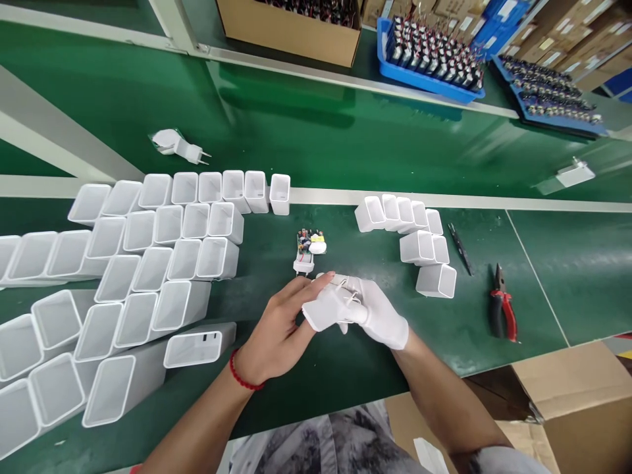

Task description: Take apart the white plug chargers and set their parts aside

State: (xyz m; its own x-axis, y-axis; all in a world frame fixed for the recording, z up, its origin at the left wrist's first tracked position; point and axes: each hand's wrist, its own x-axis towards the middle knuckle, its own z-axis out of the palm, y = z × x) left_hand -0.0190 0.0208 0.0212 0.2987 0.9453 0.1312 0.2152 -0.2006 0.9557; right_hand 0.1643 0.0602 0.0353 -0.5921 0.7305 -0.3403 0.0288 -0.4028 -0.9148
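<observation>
Both hands meet over the green mat on a white charger housing with metal plug pins (pixel 330 307). My left hand (pixel 279 329), bare with a red cord at the wrist, has its fingers closed along the housing's left side. My right hand (pixel 378 315), in a white glove, grips the housing from the right. Just beyond them lies a small circuit board on a white plug base (pixel 307 250). Several empty white housings (pixel 148 276) lie in rows on the left, and a smaller cluster of housings (pixel 419 240) sits on the right.
Red-handled pliers (pixel 503 309) and black tweezers (pixel 459 247) lie to the right. A lone charger (pixel 180 146) and another white part (pixel 575 173) sit farther back. Blue trays of components (pixel 429 56) and a cardboard box (pixel 291 29) line the far shelf; another carton (pixel 577 395) stands at my right.
</observation>
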